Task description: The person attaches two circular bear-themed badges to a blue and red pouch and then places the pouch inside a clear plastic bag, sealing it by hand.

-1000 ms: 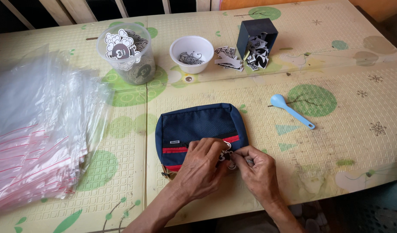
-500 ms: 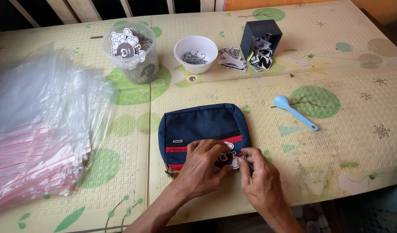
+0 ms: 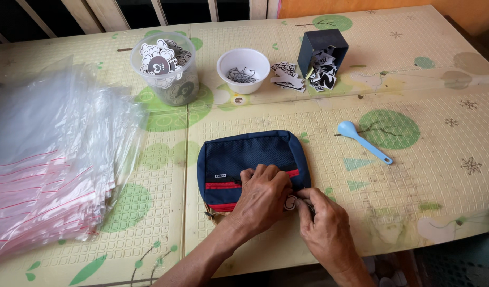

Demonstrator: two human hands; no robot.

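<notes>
Right hand: the right hand [image 3: 327,231] is nearest the camera at the desk's front edge, its fingers [image 3: 308,199] pinched shut on something small at the pouch's lower right corner; what they grip is mostly hidden.
Left hand: the left hand [image 3: 263,196] lies flat on the pouch, fingers curled down and pressing it; a small round white piece [image 3: 290,202] shows between the two hands, touching both.
Pouch: one navy pouch [image 3: 244,154] with red stripes lies flat on the desk [image 3: 425,175] just under both hands, its lower right part covered by them.
Risk, near: the small piece looks easy to drop; a loose pinch could let it slip over the close front edge of the desk.
Risk, pouch: if the left hand lifts, the pouch could slide while the right hand pulls at its corner.
Bags: one stack of clear zip bags [image 3: 48,159] with red strips lies well to the left; the count within is too dense to tell.
Spoon: one light blue spoon [image 3: 364,142] lies to the right, apart from the pouch.
Far row: one clear tub [image 3: 165,69] of black-and-white stickers, one white bowl [image 3: 243,69] of small dark bits, one dark box [image 3: 321,53] tipped with loose printed cutouts [image 3: 287,77] spilling beside it.
Risk, far: the tipped box could shed more cutouts if the desk is jolted.
</notes>
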